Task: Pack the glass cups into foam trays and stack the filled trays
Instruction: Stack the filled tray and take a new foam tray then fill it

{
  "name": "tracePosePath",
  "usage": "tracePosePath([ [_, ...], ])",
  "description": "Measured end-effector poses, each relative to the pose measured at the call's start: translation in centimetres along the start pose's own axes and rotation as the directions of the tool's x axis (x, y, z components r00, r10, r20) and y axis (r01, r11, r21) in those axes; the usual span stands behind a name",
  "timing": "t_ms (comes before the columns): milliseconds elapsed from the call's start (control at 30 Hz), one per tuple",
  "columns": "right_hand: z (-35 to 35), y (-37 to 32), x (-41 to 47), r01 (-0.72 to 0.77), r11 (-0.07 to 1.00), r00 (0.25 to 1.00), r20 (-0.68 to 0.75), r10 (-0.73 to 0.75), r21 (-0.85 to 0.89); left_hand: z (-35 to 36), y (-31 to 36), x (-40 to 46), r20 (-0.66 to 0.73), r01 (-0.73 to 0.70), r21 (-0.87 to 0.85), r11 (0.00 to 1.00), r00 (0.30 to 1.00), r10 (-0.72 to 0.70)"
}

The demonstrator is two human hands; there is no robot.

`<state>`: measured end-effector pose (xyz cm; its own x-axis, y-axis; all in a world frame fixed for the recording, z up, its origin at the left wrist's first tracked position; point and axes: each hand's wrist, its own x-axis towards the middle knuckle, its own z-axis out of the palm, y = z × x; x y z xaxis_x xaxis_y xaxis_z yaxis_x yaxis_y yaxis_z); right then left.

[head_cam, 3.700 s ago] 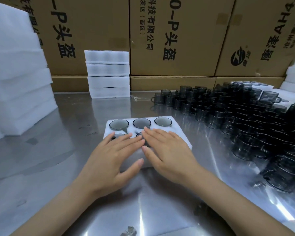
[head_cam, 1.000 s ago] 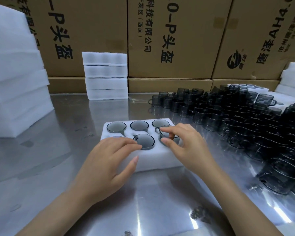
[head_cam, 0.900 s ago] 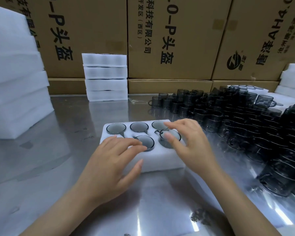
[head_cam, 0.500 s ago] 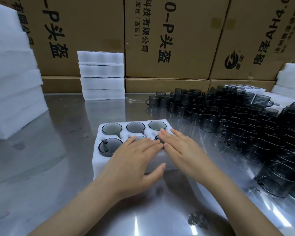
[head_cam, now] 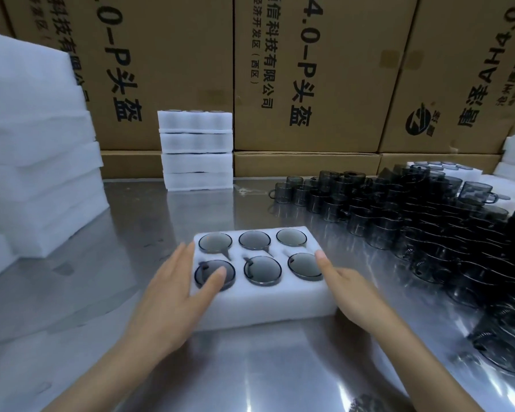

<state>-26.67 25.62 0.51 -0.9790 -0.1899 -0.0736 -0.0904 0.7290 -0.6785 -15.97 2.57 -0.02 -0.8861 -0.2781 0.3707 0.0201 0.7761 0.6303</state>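
Now the white six-pocket foam tray (head_cam: 265, 304) sits in the lower middle of the frame on the shiny steel counter (head_cam: 125, 292), with a smoky grey glass cup (head_cam: 262, 270) seated in every pocket. The left hand (head_cam: 173, 295) lies along the tray's left edge with fingers spread and straight, its thumb resting over the rim of the near-left cup. The right hand (head_cam: 351, 289) is flat against the tray's right side, fingers relaxed and pinching nothing. Judging by this, the tray is full and about to be lifted towards the stack of filled white foam trays (head_cam: 197, 150) at upper centre.

The foam is soft, so a squeeze from both ends could bow it and tip cups out. A careless swing to the right could also knock the crowded mass of loose dark glass cups (head_cam: 414, 230) filling the right of the frame. The stack already stands four high, and an off-centre landing might topple it.

The right hand's fingertips are hidden behind the tray's wall, and both hands are blurred. The pile of blank white foam slabs (head_cam: 36, 150) at left is cut off by the frame edge.
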Motion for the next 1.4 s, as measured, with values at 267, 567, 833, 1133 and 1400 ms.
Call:
tracePosePath([
  [267,0.0,-0.4,-0.6,-0.099,0.765,0.976,0.214,-0.051,0.637,1.0,-0.2,1.2,0.185,0.419,-0.644,0.640,0.897,-0.401],
  [567,2.4,-4.8,4.1,-0.201,0.334,0.975,0.223,-0.028,0.921,2.6,-0.4,5.4,-0.072,0.197,-0.827,0.527,0.892,-0.447],
  [833,5.3,-8.8,9.0,-0.364,0.235,0.912,0.396,-0.107,0.901,2.9,-4.1,10.5,-0.148,0.113,-0.866,0.487,0.872,-0.466],
  [1133,2.4,-16.9,17.7,-0.205,0.123,0.971,0.217,-0.100,0.971,2.0,-7.1,14.5,0.035,0.227,-0.909,0.350,0.878,-0.477],
  [1400,-1.0,-30.3,27.3,-0.098,-0.027,0.976,0.091,-0.196,0.995,3.9,-8.8,15.2,-0.033,0.290,-0.767,0.572,0.873,-0.486],
])
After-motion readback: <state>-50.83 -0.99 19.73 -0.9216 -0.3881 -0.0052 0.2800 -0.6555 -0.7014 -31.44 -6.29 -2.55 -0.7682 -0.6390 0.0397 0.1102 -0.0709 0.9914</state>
